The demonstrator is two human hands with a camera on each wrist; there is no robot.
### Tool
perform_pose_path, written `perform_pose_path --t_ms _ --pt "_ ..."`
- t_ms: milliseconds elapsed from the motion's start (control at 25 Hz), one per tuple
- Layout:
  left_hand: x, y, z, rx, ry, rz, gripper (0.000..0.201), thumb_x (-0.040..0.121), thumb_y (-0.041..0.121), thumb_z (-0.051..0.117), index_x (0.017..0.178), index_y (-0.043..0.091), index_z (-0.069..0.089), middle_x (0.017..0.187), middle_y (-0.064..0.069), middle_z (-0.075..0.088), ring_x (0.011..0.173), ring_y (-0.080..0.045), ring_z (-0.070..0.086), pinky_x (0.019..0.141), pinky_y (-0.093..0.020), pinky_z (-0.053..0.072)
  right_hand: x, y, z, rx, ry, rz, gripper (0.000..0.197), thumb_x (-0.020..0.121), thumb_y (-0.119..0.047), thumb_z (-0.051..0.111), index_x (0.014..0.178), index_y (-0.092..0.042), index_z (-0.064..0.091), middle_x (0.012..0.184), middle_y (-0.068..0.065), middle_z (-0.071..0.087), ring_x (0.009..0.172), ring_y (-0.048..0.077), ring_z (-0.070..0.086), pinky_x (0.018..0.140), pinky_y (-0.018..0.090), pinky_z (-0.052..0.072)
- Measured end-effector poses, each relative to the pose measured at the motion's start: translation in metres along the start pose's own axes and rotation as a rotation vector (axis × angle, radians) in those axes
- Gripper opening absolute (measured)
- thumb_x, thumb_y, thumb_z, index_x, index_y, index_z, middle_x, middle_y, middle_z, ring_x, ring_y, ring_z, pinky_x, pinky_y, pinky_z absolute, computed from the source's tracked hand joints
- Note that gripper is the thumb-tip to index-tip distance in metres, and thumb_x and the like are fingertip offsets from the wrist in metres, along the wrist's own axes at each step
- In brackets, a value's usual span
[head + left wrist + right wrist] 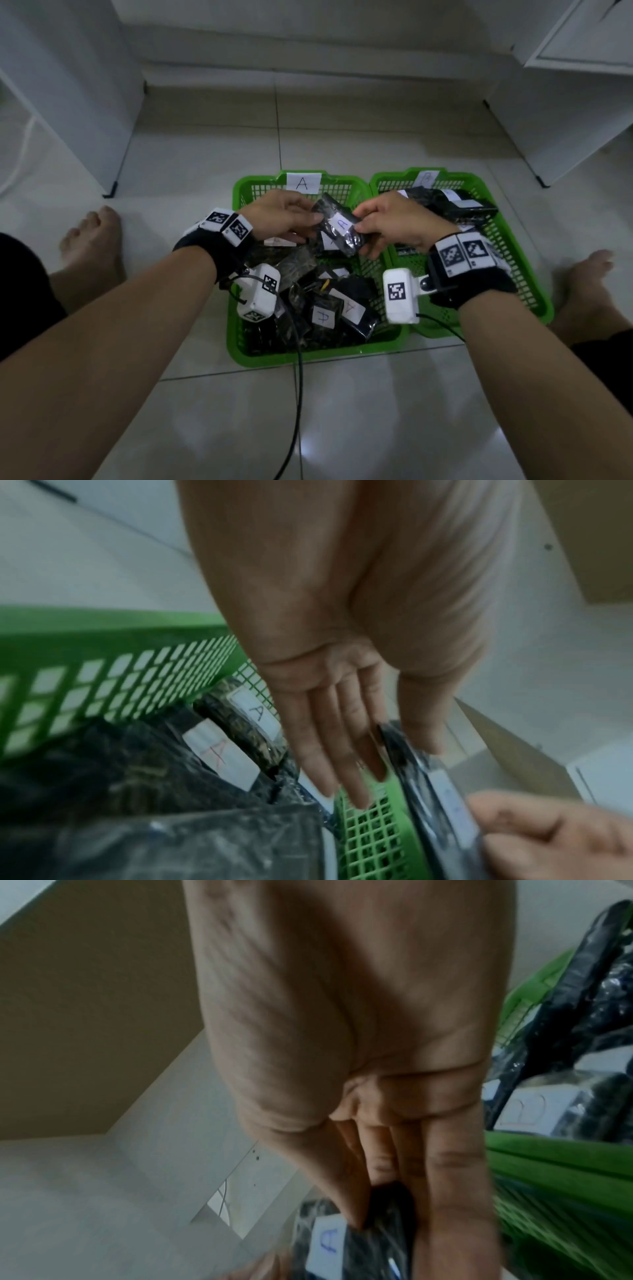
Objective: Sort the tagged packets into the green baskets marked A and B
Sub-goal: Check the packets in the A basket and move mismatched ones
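Note:
Both hands hold one dark packet (pixel 337 226) with a white tag reading A, above the far right part of basket A (pixel 237 205). My left hand (pixel 313 219) pinches its left end between thumb and straight fingers; the left wrist view shows the hand (pixel 400 761) on the packet's edge (pixel 421 777). My right hand (pixel 359 224) pinches the right end; in the right wrist view the hand (pixel 387 1204) grips the packet (pixel 369 1253) beside its tag. Basket A holds several dark packets tagged A (pixel 323 315). Basket B (pixel 387 178) holds a few packets (pixel 448 205).
The two baskets stand side by side on a tiled floor. My bare feet lie at the left (pixel 92 236) and the right (pixel 589 274). White cabinets (pixel 68 102) flank both sides. A black cable (pixel 298 394) runs from the left wrist across the near floor.

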State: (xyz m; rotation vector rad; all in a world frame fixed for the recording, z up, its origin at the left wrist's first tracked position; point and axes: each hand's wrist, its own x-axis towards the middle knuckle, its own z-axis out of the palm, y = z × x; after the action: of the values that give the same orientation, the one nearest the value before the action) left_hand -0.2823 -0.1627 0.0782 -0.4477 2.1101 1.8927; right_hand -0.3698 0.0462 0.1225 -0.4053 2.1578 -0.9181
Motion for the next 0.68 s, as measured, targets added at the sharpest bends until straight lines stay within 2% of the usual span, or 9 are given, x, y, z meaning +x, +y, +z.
perform_pose_path --t_ms 80,160,200,280,360,440,560,600,680 --pt "-0.001 0.003 0.001 -0.131 0.061 0.029 0.034 0.09 0.007 0.068 0.122 -0.003 0.058 0.105 -0.021 0.074 0.086 -0.031 0.073 0.081 -0.04 0.061 0.006 0.004 0.013 0.146 0.017 -0.014 0.007 0.098 -0.001 0.061 0.101 -0.005 0.065 0.094 0.021 0.075 0.069 0.029 0.075 0.063 0.036 0.064" --pt "0.002 0.003 -0.003 -0.201 0.192 0.051 0.033 0.093 0.005 0.065 0.123 -0.005 0.057 0.11 -0.029 0.069 0.084 -0.033 0.069 0.078 -0.043 0.061 0.012 0.007 0.023 0.199 0.011 -0.029 0.011 0.096 -0.008 0.066 0.104 -0.002 0.065 0.094 0.021 0.075 0.07 0.03 0.075 0.065 0.038 0.064" --pt "0.004 0.003 -0.008 -0.198 0.263 0.07 0.03 0.093 0.007 0.065 0.121 -0.003 0.06 0.112 -0.029 0.068 0.087 -0.034 0.069 0.078 -0.046 0.061 0.014 0.007 0.026 0.155 0.016 -0.027 0.015 0.095 -0.013 0.068 0.105 -0.002 0.065 0.094 0.02 0.076 0.072 0.03 0.076 0.065 0.038 0.064" --pt "0.011 0.0 -0.019 -0.123 0.382 0.116 0.02 0.091 0.014 0.068 0.111 0.011 0.068 0.107 -0.021 0.072 0.089 -0.034 0.072 0.08 -0.051 0.06 0.017 0.006 0.032 -0.018 0.034 -0.026 0.017 0.094 -0.016 0.071 0.106 -0.006 0.066 0.094 0.014 0.075 0.076 0.028 0.076 0.065 0.038 0.064" --pt "0.009 -0.002 -0.03 -0.016 0.453 0.139 0.014 0.091 0.02 0.069 0.104 0.022 0.072 0.101 -0.013 0.074 0.085 -0.027 0.073 0.082 -0.045 0.061 0.022 0.007 0.041 -0.189 0.048 -0.066 0.022 0.09 -0.017 0.075 0.109 -0.01 0.068 0.099 0.008 0.074 0.085 0.025 0.075 0.072 0.038 0.063" --pt "0.007 -0.006 -0.037 0.106 0.474 0.143 0.018 0.092 0.021 0.067 0.109 0.022 0.073 0.098 -0.007 0.075 0.084 -0.022 0.072 0.081 -0.04 0.061 0.025 0.008 0.054 -0.319 0.018 -0.146 0.036 0.085 -0.02 0.079 0.12 -0.017 0.068 0.115 0.003 0.071 0.1 0.019 0.07 0.082 0.032 0.056" --pt "0.002 -0.013 -0.04 0.243 0.41 0.102 0.021 0.094 0.019 0.064 0.113 0.023 0.074 0.096 -0.004 0.075 0.077 -0.017 0.068 0.074 -0.033 0.059 0.023 0.013 0.076 -0.397 -0.142 -0.239 0.069 0.084 -0.022 0.08 0.146 -0.027 0.05 0.144 0.0 0.055 0.124 0.017 0.056 0.095 0.024 0.043" --pt "0.001 -0.014 -0.04 0.289 0.377 0.077 0.022 0.094 0.017 0.063 0.113 0.022 0.073 0.096 -0.004 0.074 0.077 -0.017 0.067 0.072 -0.031 0.058 0.022 0.013 0.082 -0.424 -0.174 -0.252 0.073 0.084 -0.023 0.081 0.148 -0.028 0.047 0.147 -0.001 0.052 0.129 0.018 0.053 0.098 0.024 0.042" --pt "0.003 -0.02 -0.041 0.302 0.332 0.025 0.023 0.094 0.014 0.062 0.114 0.021 0.072 0.098 -0.005 0.074 0.083 -0.02 0.07 0.076 -0.034 0.06 0.022 0.013 0.084 -0.482 -0.161 -0.262 0.073 0.075 -0.03 0.088 0.14 -0.026 0.057 0.138 0.0 0.059 0.123 0.019 0.058 0.1 0.029 0.048"
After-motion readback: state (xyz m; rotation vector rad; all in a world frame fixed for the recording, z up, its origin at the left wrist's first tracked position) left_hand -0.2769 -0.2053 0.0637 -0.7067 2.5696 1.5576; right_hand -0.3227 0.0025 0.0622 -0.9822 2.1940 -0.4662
